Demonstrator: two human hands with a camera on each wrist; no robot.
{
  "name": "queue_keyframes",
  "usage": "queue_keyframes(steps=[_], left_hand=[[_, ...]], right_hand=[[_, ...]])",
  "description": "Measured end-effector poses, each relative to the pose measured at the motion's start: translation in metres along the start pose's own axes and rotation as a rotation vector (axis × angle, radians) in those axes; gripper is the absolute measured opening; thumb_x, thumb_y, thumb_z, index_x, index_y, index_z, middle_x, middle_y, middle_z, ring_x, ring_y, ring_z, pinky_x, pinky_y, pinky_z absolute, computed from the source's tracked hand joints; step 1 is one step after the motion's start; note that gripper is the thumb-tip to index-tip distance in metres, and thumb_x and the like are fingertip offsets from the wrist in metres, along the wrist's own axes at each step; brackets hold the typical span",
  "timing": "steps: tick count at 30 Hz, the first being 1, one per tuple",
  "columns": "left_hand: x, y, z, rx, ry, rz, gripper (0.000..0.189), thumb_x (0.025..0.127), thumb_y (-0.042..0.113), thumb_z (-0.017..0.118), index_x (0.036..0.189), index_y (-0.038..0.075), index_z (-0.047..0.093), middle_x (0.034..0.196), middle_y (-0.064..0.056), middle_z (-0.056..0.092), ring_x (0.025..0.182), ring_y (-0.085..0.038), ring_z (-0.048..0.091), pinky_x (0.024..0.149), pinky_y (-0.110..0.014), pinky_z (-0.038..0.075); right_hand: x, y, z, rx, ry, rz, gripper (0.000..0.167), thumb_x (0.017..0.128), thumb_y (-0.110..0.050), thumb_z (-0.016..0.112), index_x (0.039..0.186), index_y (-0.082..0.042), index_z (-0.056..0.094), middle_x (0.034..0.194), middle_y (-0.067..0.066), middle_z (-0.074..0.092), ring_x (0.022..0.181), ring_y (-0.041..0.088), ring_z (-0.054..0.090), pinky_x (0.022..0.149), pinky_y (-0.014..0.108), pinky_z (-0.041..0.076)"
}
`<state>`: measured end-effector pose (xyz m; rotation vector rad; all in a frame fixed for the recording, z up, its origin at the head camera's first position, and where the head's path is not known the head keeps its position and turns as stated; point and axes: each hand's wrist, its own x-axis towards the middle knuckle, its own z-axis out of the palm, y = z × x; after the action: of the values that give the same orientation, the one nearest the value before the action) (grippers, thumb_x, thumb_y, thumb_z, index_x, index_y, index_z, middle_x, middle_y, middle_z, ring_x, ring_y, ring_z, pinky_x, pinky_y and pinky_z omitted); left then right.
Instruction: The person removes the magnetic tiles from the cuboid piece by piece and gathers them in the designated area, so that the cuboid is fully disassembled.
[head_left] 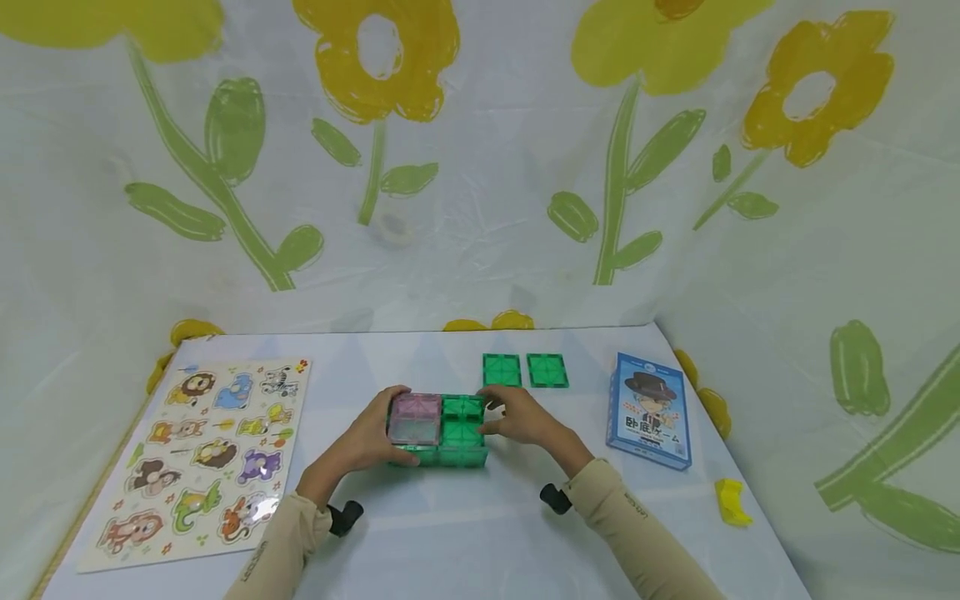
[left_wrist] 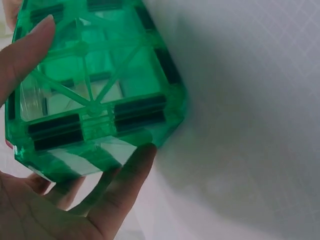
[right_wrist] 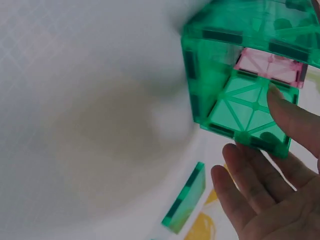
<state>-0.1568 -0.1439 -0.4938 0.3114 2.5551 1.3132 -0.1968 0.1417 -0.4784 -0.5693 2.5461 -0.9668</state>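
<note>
Two hands meet on a small box of magnetic tiles (head_left: 437,431) near the middle of the white worktop (head_left: 450,533) in the head view: the left hand (head_left: 369,437) wraps its fingers round the box's left end, by the pink tile (head_left: 414,418) on top, while the right hand (head_left: 519,417) lays its fingers on the green top tile at the right end. Two loose green tiles (head_left: 524,370) lie flat just behind the box, an animal puzzle board (head_left: 202,454) lies well to the left, a blue game box (head_left: 649,410) to the right, and a small yellow piece (head_left: 731,502) sits near the right edge. From the left wrist, the left hand (left_wrist: 75,200) grips the green box (left_wrist: 95,90), thumb under its lower edge and a fingertip on its top corner. From the right wrist, the right hand (right_wrist: 265,200) is relaxed and open, one fingertip touching the box's green tile (right_wrist: 247,107) beside the pink tile (right_wrist: 270,67), with one loose green tile (right_wrist: 186,197) lying below
</note>
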Motion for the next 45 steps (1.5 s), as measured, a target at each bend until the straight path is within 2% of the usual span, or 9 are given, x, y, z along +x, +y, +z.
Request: queue_keyframes(steps=[3, 7, 10, 12, 14, 17, 22, 34, 45], left_hand=[[-0.002, -0.001, -0.001, -0.012, -0.014, 0.019, 0.114, 0.060, 0.019, 0.097, 0.152, 0.004, 0.030, 0.146, -0.022, 0.043, 0.131, -0.038, 0.048, 0.109, -0.062, 0.041], [-0.006, -0.003, -0.002, -0.005, -0.039, 0.039, 0.114, 0.060, 0.019, 0.098, 0.151, 0.003, 0.031, 0.145, -0.021, 0.045, 0.130, -0.038, 0.048, 0.109, -0.062, 0.040], [-0.009, -0.005, -0.004, 0.001, -0.057, 0.052, 0.114, 0.059, 0.019, 0.098, 0.151, 0.004, 0.032, 0.145, -0.021, 0.046, 0.130, -0.038, 0.048, 0.109, -0.063, 0.040], [-0.011, -0.006, -0.005, -0.002, -0.066, 0.054, 0.114, 0.059, 0.018, 0.098, 0.151, 0.004, 0.032, 0.144, -0.020, 0.047, 0.129, -0.037, 0.049, 0.109, -0.062, 0.040], [-0.012, -0.006, -0.005, -0.008, -0.074, 0.056, 0.114, 0.059, 0.018, 0.098, 0.150, 0.005, 0.032, 0.144, -0.020, 0.047, 0.129, -0.036, 0.049, 0.109, -0.062, 0.040], [-0.014, -0.007, -0.005, -0.017, -0.081, 0.060, 0.113, 0.059, 0.018, 0.097, 0.151, 0.006, 0.032, 0.144, -0.019, 0.047, 0.128, -0.036, 0.049, 0.109, -0.061, 0.040], [-0.016, -0.007, -0.006, -0.024, -0.082, 0.051, 0.113, 0.059, 0.019, 0.097, 0.151, 0.007, 0.032, 0.146, -0.019, 0.046, 0.130, -0.037, 0.048, 0.109, -0.063, 0.039], [-0.015, -0.006, -0.007, -0.027, -0.086, 0.050, 0.111, 0.060, 0.019, 0.097, 0.150, 0.008, 0.034, 0.147, -0.020, 0.045, 0.131, -0.039, 0.046, 0.110, -0.066, 0.037], [-0.012, -0.007, -0.008, -0.017, -0.080, 0.037, 0.110, 0.060, 0.020, 0.097, 0.150, 0.010, 0.034, 0.146, -0.018, 0.046, 0.131, -0.037, 0.047, 0.111, -0.064, 0.037]], right_hand=[[-0.001, -0.004, 0.001, 0.007, -0.010, -0.041, 0.051, 0.091, -0.019, 0.075, 0.136, -0.006, 0.057, 0.135, 0.012, 0.063, 0.123, 0.030, 0.062, 0.107, 0.048, 0.051], [0.000, -0.007, 0.005, -0.018, -0.003, -0.086, 0.039, 0.094, -0.018, 0.071, 0.130, -0.005, 0.062, 0.129, 0.012, 0.067, 0.118, 0.030, 0.065, 0.103, 0.046, 0.054], [0.002, -0.007, 0.009, -0.050, 0.005, -0.106, 0.033, 0.096, -0.017, 0.068, 0.126, -0.005, 0.066, 0.124, 0.011, 0.070, 0.110, 0.026, 0.067, 0.095, 0.042, 0.057], [0.002, -0.007, 0.012, -0.064, 0.006, -0.110, 0.029, 0.097, -0.018, 0.066, 0.124, -0.006, 0.068, 0.119, 0.010, 0.072, 0.099, 0.021, 0.067, 0.085, 0.037, 0.058], [0.003, -0.007, 0.014, -0.062, 0.002, -0.110, 0.028, 0.098, -0.017, 0.064, 0.122, -0.005, 0.070, 0.115, 0.009, 0.073, 0.090, 0.016, 0.064, 0.078, 0.031, 0.056], [0.004, -0.007, 0.017, -0.062, -0.002, -0.109, 0.027, 0.099, -0.017, 0.063, 0.121, -0.005, 0.071, 0.113, 0.008, 0.074, 0.086, 0.012, 0.061, 0.073, 0.027, 0.053], [0.006, -0.006, 0.021, -0.056, -0.001, -0.119, 0.026, 0.100, -0.017, 0.062, 0.121, -0.005, 0.071, 0.113, 0.009, 0.075, 0.092, 0.012, 0.065, 0.077, 0.028, 0.055], [0.009, -0.003, 0.024, -0.060, 0.023, -0.109, 0.023, 0.099, -0.017, 0.063, 0.116, -0.007, 0.074, 0.110, 0.007, 0.076, 0.084, 0.009, 0.060, 0.072, 0.024, 0.051], [0.009, -0.003, 0.025, -0.044, 0.058, -0.111, 0.019, 0.099, -0.015, 0.063, 0.112, -0.009, 0.075, 0.107, 0.004, 0.076, 0.085, 0.009, 0.059, 0.075, 0.025, 0.052]])
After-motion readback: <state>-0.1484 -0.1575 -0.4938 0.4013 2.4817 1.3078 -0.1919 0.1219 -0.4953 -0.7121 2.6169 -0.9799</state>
